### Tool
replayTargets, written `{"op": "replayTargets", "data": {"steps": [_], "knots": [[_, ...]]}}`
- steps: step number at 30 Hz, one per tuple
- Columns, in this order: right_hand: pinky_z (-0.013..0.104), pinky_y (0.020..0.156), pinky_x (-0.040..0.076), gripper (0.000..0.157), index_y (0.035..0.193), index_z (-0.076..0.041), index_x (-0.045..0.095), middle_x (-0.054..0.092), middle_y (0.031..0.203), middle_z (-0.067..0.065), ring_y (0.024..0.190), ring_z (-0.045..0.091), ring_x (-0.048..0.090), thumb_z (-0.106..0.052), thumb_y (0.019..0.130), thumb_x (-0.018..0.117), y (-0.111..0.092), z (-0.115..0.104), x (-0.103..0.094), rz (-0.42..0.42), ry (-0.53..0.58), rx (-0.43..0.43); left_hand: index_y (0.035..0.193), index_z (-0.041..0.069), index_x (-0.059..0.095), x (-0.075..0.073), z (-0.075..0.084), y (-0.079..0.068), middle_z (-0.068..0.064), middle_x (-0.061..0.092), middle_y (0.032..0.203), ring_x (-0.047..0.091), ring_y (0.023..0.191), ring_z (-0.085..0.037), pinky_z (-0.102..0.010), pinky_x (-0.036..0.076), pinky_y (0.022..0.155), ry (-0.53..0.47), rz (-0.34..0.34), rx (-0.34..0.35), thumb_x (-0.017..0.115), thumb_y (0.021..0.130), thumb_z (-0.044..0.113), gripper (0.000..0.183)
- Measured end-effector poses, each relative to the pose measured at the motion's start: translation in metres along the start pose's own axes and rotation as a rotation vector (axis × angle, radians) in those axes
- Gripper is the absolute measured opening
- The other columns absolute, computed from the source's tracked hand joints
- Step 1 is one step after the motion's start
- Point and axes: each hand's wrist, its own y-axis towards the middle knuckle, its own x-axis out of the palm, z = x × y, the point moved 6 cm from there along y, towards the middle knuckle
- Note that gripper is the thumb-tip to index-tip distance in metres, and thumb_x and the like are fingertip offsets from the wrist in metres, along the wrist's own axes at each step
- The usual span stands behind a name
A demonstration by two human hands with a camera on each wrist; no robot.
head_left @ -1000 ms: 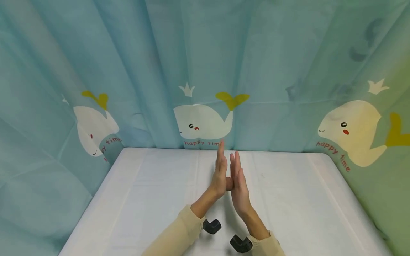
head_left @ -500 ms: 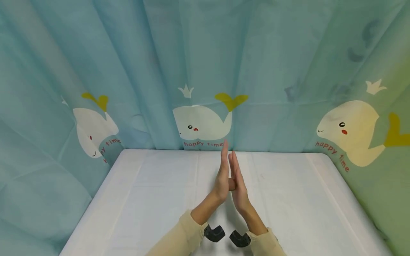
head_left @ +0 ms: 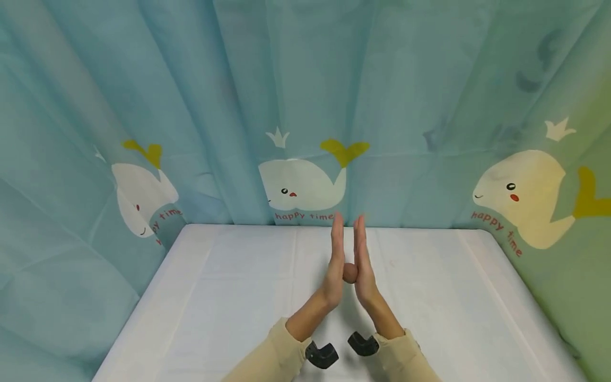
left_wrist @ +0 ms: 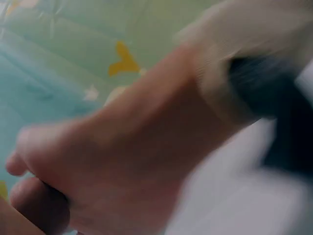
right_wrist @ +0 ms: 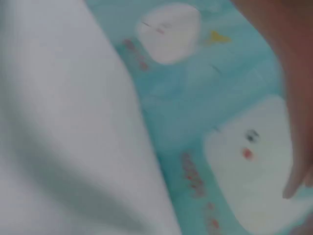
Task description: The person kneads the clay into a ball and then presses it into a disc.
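A small round brown ball (head_left: pixel 350 273), like clay or dough, sits between my two palms above the table. My left hand (head_left: pixel 335 265) touches it from the left with straight fingers pointing away from me. From the other side my right hand (head_left: pixel 364 265) lies against it, also straight-fingered. The fingertips stand apart, about level with each other. In the left wrist view the ball (left_wrist: pixel 40 205) shows at the lower left beside the blurred left hand (left_wrist: pixel 112 161). Only part of the right hand (right_wrist: pixel 298 98) enters the right wrist view, where the ball is not seen.
A white-covered table (head_left: pixel 229 297) lies under the hands. Behind and beside it hangs a blue-green curtain (head_left: pixel 305 79) printed with whales. Black curved devices (head_left: pixel 322 355) sit at both wrists, close to each other over the table.
Both hands have shifted slightly right. The right hand has slid forward against the left, and their fingertips have moved apart. More of the ball shows between the palms.
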Motion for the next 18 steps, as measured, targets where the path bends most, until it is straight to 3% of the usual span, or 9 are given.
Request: {"op": "replayTargets", "data": {"steps": [5,9,13,18], "knots": [[0.063,0.118,-0.006,0.054,0.166,-0.026,-0.004,-0.005,0.173,-0.002,0.157,0.021,-0.009,-0.031,0.113,0.006,-0.02,-0.012,0.018,-0.041,-0.028,-0.061,0.166,0.024,-0.006,-0.015,-0.019,0.011,0.003,-0.006,0.172,-0.006,0.157,-0.02,-0.059,-0.003,0.122,0.054,0.096,-0.041,0.012,0.111,0.048,0.063],[0.064,0.117,-0.01,0.055,0.166,-0.027,-0.002,-0.004,0.173,-0.002,0.157,0.02,-0.01,-0.034,0.113,0.009,-0.008,-0.024,0.005,-0.009,-0.043,-0.099,0.166,0.023,-0.009,-0.004,-0.032,-0.001,0.003,-0.009,0.172,-0.007,0.157,-0.019,-0.061,-0.001,0.122,0.096,0.016,-0.098,0.013,0.111,0.05,0.065],[0.06,0.119,-0.011,0.054,0.166,-0.033,-0.004,-0.004,0.172,-0.01,0.157,0.012,-0.009,-0.036,0.113,0.007,0.004,-0.01,-0.014,0.024,-0.019,-0.05,0.164,0.02,-0.014,0.013,-0.021,-0.013,0.004,-0.016,0.171,-0.013,0.156,-0.019,-0.059,-0.004,0.122,0.016,-0.056,-0.082,0.007,0.111,0.046,0.063],[0.045,0.122,-0.004,0.054,0.166,-0.026,-0.006,-0.008,0.172,-0.005,0.157,0.016,-0.011,-0.028,0.112,0.002,-0.012,0.008,-0.004,-0.034,-0.01,-0.039,0.165,0.016,-0.013,0.006,-0.003,-0.005,-0.002,-0.013,0.172,-0.012,0.157,-0.022,-0.058,-0.006,0.122,0.01,0.004,-0.018,0.006,0.111,0.047,0.064]]}}
